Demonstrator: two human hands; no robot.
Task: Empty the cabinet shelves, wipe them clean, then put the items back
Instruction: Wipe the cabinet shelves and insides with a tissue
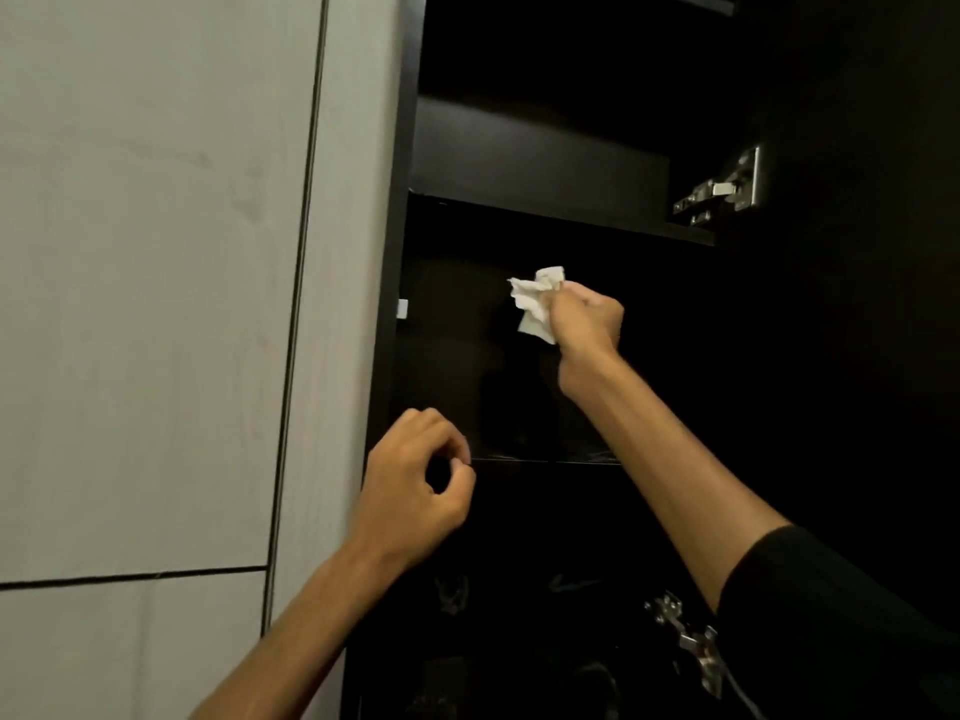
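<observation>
A crumpled white tissue point(536, 302) sits bunched in the right hand point(587, 319), raised inside the dark cabinet point(519, 158). The left hand point(415, 485) hovers near the shelf edge point(550, 461), fingers loosely curled, holding nothing.

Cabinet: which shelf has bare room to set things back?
The compartment around the right hand, which grips a crumpled tissue, looks bare between the left wall and the shelf front edge. Below that shelf it is crowded with dim shapes. The left hand hovers by the edge.
</observation>
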